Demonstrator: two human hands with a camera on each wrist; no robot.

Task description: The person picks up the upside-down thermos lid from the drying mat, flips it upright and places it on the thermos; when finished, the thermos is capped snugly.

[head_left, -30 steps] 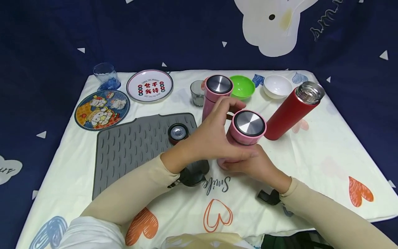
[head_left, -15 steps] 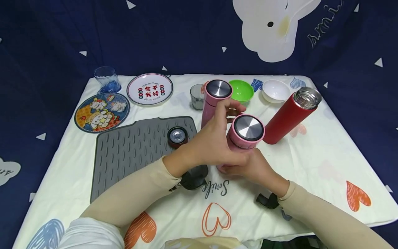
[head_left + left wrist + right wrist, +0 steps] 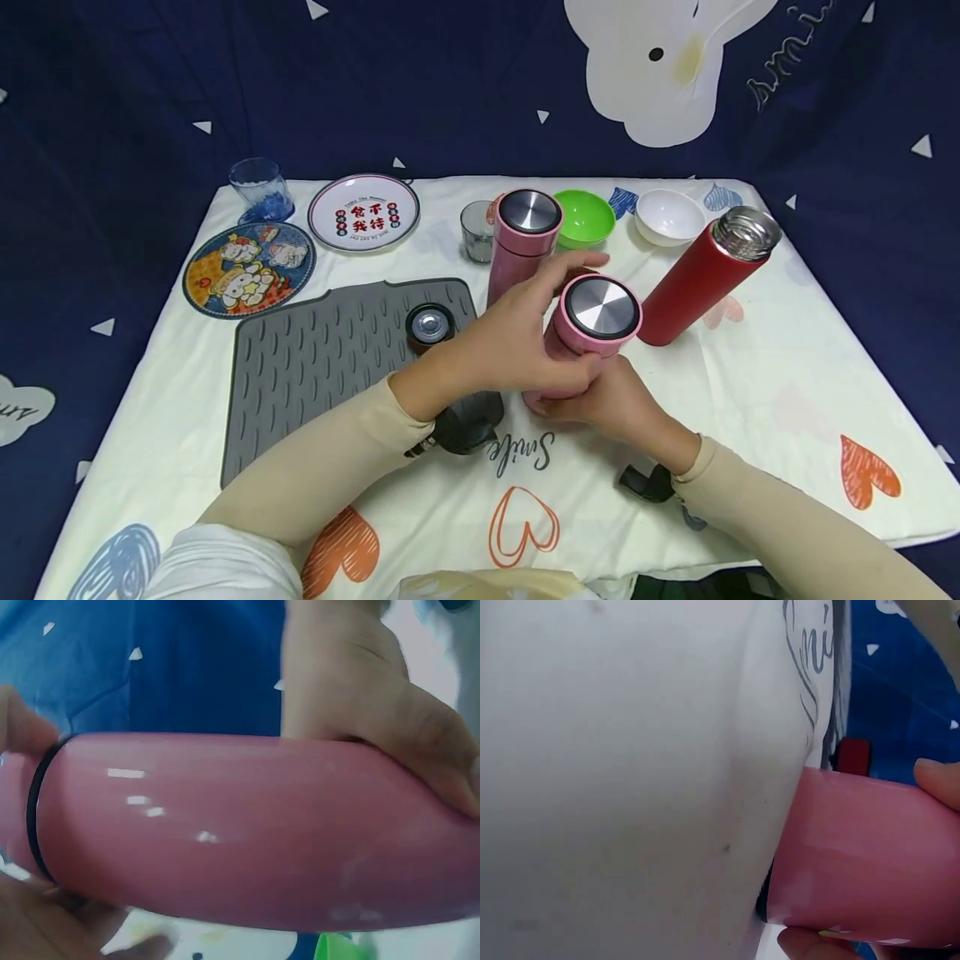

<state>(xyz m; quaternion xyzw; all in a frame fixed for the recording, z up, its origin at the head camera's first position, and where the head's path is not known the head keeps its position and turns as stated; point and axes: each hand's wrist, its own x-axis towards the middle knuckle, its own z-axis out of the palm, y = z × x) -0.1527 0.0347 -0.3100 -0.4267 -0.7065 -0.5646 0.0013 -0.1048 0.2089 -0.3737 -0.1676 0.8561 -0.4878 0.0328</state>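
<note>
red flask (image 3: 701,275) | green bowl (image 3: 587,218) | white bowl (image 3: 669,217) | grey mat (image 3: 330,358)

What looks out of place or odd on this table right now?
The red flask stands with no lid, its steel mouth bare. A dark round cap lies apart on the grey mat. Both pink flasks are capped; the nearer one is gripped by both hands. Nothing looks spilled or broken.

Pink flask (image 3: 247,832) is lying across the frame w/ a black ring (image 3: 34,806) circling it near the left end. Right hand (image 3: 375,697) is gripping it from above at right; left hand's fingers (image 3: 45,930) are pressing underneath at bottom left. Blue cloth (image 3: 165,667) is showing behind.
</note>
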